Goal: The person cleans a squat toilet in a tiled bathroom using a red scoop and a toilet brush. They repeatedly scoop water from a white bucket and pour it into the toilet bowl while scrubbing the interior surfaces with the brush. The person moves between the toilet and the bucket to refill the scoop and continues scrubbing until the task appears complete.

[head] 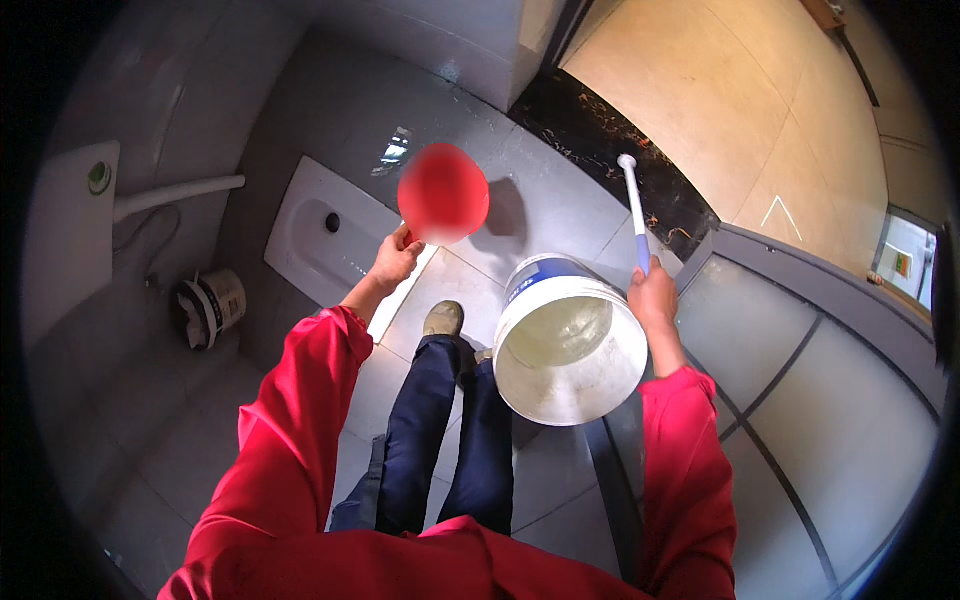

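Observation:
My left hand (396, 259) grips a round red dipper (444, 191) by its near edge, with its face partly blurred. The dipper hangs above the tiled floor beside the squat toilet. In my right hand (654, 296) is a slim white rod with a blue grip (635, 210). Its rounded white end points away from me, over the dark threshold. Close to the left of that hand is a white plastic bucket (570, 405) with a blue label. Clear liquid lies in it. Whether my right hand also touches the bucket, I cannot tell.
A white squat toilet pan (304, 217) is set at the left, near a white pipe (180, 196) and a small bin (225, 300). Wet grey tiles (352, 90) lie ahead. At the right are a dark marble threshold (585, 120) and a framed frosted-glass door (832, 360).

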A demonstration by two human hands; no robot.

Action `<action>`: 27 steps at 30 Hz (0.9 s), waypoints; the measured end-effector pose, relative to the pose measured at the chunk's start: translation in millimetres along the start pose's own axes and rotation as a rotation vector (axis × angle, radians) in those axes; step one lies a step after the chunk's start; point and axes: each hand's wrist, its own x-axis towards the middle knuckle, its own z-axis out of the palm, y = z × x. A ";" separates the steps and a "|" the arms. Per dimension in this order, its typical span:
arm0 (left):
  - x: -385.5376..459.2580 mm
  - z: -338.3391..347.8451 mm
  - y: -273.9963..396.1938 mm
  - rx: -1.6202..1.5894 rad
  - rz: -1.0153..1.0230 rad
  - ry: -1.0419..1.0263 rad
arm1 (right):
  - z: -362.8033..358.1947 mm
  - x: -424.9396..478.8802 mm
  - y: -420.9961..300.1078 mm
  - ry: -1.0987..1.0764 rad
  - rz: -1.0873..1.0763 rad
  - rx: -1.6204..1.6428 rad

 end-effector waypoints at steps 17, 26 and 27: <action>-30.9 -67.9 -45.9 -0.205 -0.054 0.183 | 83.8 -19.3 -111.3 -0.049 -0.057 0.004; -50.4 -107.6 -73.9 -0.286 -0.112 0.245 | 129.6 -77.7 -180.4 -0.357 -0.349 -0.061; -55.1 -109.6 -72.5 -0.307 -0.113 0.248 | 127.7 -82.2 -168.3 -0.342 -0.348 -0.064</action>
